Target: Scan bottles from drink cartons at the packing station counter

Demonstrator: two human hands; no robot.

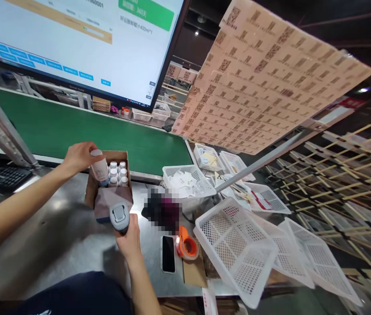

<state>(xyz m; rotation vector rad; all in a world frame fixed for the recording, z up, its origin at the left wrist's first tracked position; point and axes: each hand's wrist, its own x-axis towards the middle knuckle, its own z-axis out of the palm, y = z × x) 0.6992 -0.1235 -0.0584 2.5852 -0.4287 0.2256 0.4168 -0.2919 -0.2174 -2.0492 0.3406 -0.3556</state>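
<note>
My left hand [79, 156] grips a white bottle [99, 168] by its top, tilted over the left side of an open cardboard box [90, 192]. Several white-capped bottles [118, 173] stand together inside that box. In front of the box, my right hand [130, 240] is wrapped around the handle of a grey barcode scanner [119, 216]. The scanner's head is raised toward the box, and its handle is mostly hidden by my fingers.
A monitor [74, 52] hangs above the green conveyor belt [146, 140]. Right of the box are a phone [168, 253], an orange tape dispenser [187, 245] and white perforated baskets [234, 249]. A sheet of printed codes [264, 74] hangs at upper right; a keyboard [1, 177] lies left.
</note>
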